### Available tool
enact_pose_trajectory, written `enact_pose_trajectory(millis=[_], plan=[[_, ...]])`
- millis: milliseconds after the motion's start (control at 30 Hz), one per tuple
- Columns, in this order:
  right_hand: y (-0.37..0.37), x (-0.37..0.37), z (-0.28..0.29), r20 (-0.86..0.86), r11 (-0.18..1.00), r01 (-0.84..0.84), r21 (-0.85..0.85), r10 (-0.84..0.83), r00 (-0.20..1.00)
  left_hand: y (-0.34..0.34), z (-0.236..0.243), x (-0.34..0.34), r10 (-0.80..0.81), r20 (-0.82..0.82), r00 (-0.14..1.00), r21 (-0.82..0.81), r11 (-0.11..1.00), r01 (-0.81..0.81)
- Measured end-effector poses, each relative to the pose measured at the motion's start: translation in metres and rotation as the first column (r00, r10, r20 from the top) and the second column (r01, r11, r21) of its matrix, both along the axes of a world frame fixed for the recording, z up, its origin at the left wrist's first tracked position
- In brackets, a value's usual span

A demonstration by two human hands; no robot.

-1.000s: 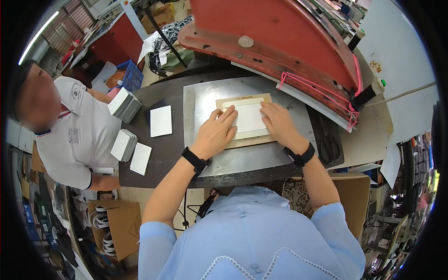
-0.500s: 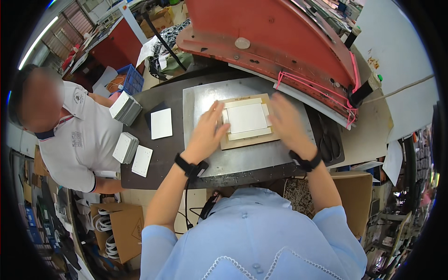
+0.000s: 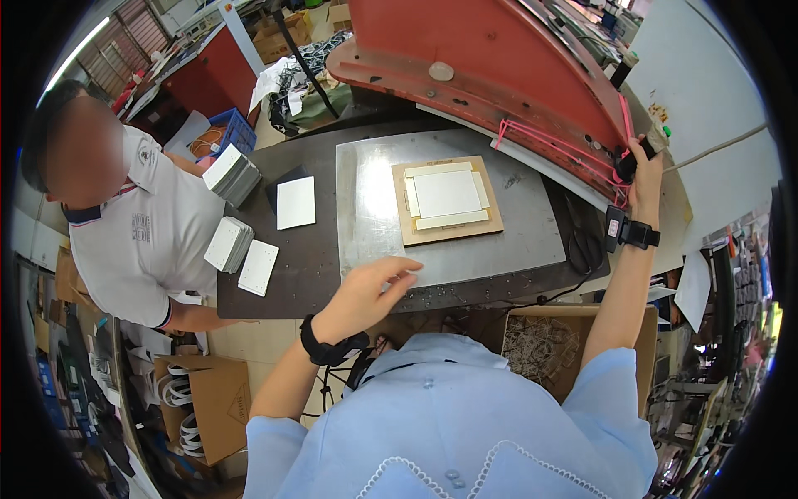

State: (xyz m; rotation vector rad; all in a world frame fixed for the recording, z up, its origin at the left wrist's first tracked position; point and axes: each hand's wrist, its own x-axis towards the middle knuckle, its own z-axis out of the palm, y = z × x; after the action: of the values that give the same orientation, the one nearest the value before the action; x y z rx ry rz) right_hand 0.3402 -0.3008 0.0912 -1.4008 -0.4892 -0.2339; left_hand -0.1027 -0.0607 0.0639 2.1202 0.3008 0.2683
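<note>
My left hand (image 3: 366, 295) hovers near the front edge of the metal plate (image 3: 366, 191), empty, fingers loosely bent and apart. A square brown board (image 3: 453, 233) lies on the plate, with pale strips around a white rectangular piece (image 3: 446, 193) on it. My right hand (image 3: 644, 170) is up at the right, closed on a black handle with a green button (image 3: 655, 140), at the end of the red press (image 3: 482, 50), near pink cords. Left of the plate are a single white piece (image 3: 295, 202) and stacks of white cards (image 3: 224, 241).
At the left stands a person in a white shirt (image 3: 150, 241). A blue crate (image 3: 237, 129) is behind them, black scissors (image 3: 582, 249) lie at the table's right. Cardboard boxes (image 3: 218, 416) (image 3: 615, 320) stand below, and a pale panel (image 3: 715, 100) rises at the right.
Both hands have left the brown board: my right hand has moved up and right onto the black handle, my left down toward me. The white piece and its strips are now uncovered.
</note>
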Motion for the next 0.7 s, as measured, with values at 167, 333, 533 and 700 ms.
enact_pose_trajectory(millis=[167,333,533,700], plan=[[-0.002,-0.043,-0.003,0.007,0.997,0.013,-0.070,-0.012,1.000,-0.021,0.008,0.006,-0.132,0.030,0.991,-0.028,0.991,0.132],[-0.001,-0.147,0.012,0.002,0.971,-0.067,-0.230,0.070,0.998,-0.041,0.023,0.024,-0.245,0.138,0.960,-0.041,0.967,0.252],[-0.046,-0.174,0.013,0.025,0.963,-0.173,-0.208,0.182,0.983,-0.062,0.053,0.040,-0.230,0.284,0.931,-0.126,0.953,0.274],[-0.071,-0.083,0.036,0.164,0.950,0.180,-0.256,-0.141,0.976,-0.077,0.064,0.063,-0.137,0.508,0.850,-0.125,0.965,0.230]])
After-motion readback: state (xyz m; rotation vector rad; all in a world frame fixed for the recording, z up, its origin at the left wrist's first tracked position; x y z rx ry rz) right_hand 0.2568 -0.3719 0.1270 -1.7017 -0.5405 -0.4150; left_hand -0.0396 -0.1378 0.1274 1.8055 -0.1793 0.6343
